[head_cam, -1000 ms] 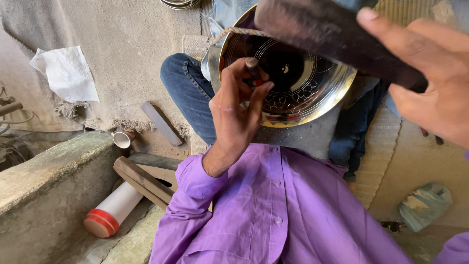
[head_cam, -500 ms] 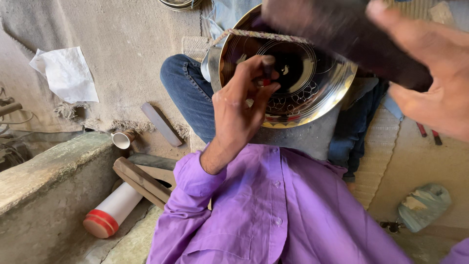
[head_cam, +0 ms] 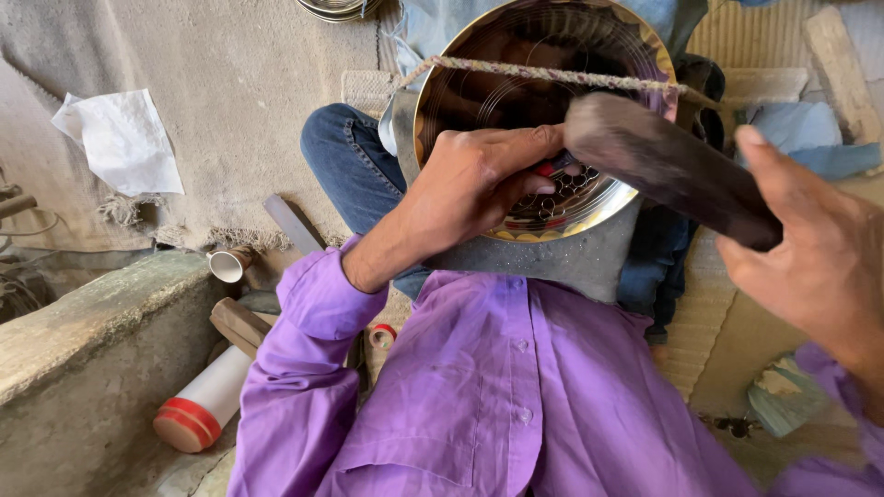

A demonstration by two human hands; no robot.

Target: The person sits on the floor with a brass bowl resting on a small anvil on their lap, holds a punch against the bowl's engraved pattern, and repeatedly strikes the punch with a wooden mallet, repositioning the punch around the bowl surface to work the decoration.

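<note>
Hammer raised over engraved brass plate
Left hand (head_cam: 470,184) pinches a mostly hidden red-tipped punch (head_cam: 547,169) on the plate (head_cam: 516,83); right hand (head_cam: 820,267) closed round the wooden mallet (head_cam: 663,166).

Counting it up: two hands, one mallet (head_cam: 672,170), one metal plate (head_cam: 516,64), one white tube (head_cam: 207,405) and one paper sheet (head_cam: 124,143).

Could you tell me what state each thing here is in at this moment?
Metal plate: propped on the lap, a cord across it.
Left hand: closed on a small tool, tip against the plate.
Right hand: gripping the dark mallet, raised over the plate.
White tube: lying on its side.
White paper: crumpled.
</note>
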